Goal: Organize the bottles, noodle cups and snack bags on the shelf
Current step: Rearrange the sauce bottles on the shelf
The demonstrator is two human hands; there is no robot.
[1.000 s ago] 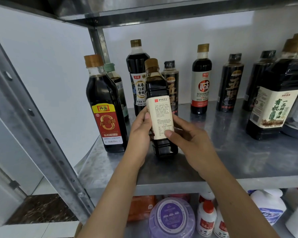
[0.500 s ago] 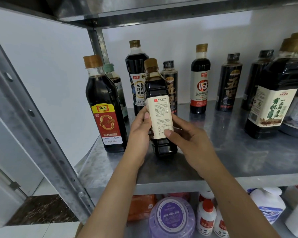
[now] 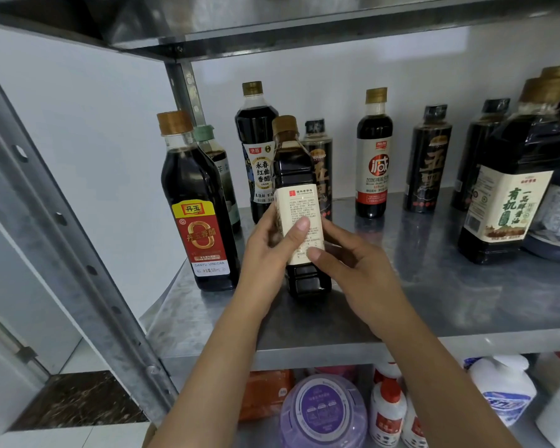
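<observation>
Grip: left hand (image 3: 265, 250) curled round the left side of the dark sauce bottle (image 3: 293, 169), thumb lying across its cream back label. The right hand (image 3: 359, 273) is curled round the right side, thumb tip pressed on the lower label; its fingers pass behind the bottle, out of sight. Both hands grasp this 1 bottle.

Bottle upright, brown cap on. Base on or just above the steel shelf (image 3: 434, 302); cannot tell which.

Position: front left of shelf, just right of the Danyu vinegar bottle (image 3: 198, 227), apart from it. Row of dark bottles along the back wall, including 1 red-and-white labelled bottle (image 3: 373, 169). Large cream-labelled bottle (image 3: 511, 195) at right, well apart.
</observation>
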